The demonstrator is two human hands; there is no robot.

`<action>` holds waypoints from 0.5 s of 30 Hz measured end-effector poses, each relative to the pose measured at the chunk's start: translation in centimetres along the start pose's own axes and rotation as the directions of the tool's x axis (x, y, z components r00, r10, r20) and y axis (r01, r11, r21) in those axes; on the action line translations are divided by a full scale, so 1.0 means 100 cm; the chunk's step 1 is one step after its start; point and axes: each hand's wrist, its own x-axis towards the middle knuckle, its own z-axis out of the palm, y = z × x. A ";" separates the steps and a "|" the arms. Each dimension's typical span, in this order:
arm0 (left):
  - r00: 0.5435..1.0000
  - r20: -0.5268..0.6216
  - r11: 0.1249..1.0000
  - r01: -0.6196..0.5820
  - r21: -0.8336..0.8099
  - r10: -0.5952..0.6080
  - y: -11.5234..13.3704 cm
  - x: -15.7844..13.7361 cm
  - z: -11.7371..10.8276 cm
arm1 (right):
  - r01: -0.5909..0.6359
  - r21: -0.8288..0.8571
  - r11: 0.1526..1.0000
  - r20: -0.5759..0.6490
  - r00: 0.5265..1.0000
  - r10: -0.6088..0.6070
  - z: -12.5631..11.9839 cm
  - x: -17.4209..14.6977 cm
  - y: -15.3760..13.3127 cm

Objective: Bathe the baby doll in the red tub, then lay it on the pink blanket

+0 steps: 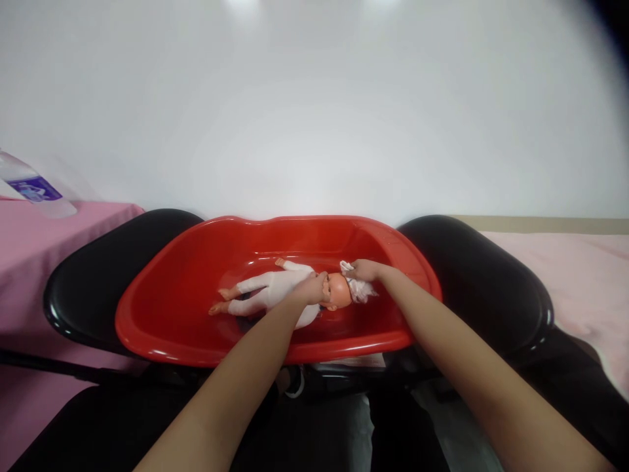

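Observation:
A baby doll (285,286) with a white cloth body lies on its back in a red baby bathtub (162,295), feet to the left and bald head to the right. My left hand (313,290) is at the doll's neck and chin, fingers curled against it and partly hidden. Beside the top of the head, my right hand (364,269) pinches a crumpled white cloth (362,291). One end of that cloth sticks out past the fingertips, while the rest hangs down by the back of the doll's head.
Black chair seats (113,282) support the tub on both sides. A pink-covered table (29,249) at left carries a clear bottle (37,190) with a purple label. At right is a light pink cover (584,282). A white wall (314,118) rises behind the tub.

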 end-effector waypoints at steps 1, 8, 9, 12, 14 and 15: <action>1.000 0.003 1.000 -0.001 0.000 0.001 -0.001 0.001 0.000 | 0.000 -0.009 1.000 0.008 1.000 0.000 0.000 0.001 0.000; 1.000 -0.001 1.000 -0.014 0.001 0.014 -0.008 0.006 0.005 | 0.039 0.058 0.998 0.054 0.998 -0.042 -0.002 -0.004 -0.002; 1.000 -0.001 1.000 -0.014 0.002 0.014 -0.008 0.007 0.005 | 0.042 0.071 0.997 0.061 0.997 -0.047 -0.002 -0.005 -0.003; 1.000 -0.003 1.000 -0.015 0.010 0.015 -0.009 0.008 0.006 | 0.050 0.121 0.991 0.092 0.994 -0.061 -0.003 -0.005 -0.003; 1.000 0.001 1.000 -0.010 0.008 0.010 -0.008 0.008 0.005 | 0.049 0.144 0.988 0.112 0.992 -0.065 -0.003 -0.005 -0.003; 1.000 0.000 1.000 -0.009 0.004 0.009 -0.008 0.007 0.005 | 0.047 0.150 0.987 0.121 0.991 -0.066 -0.003 -0.005 -0.003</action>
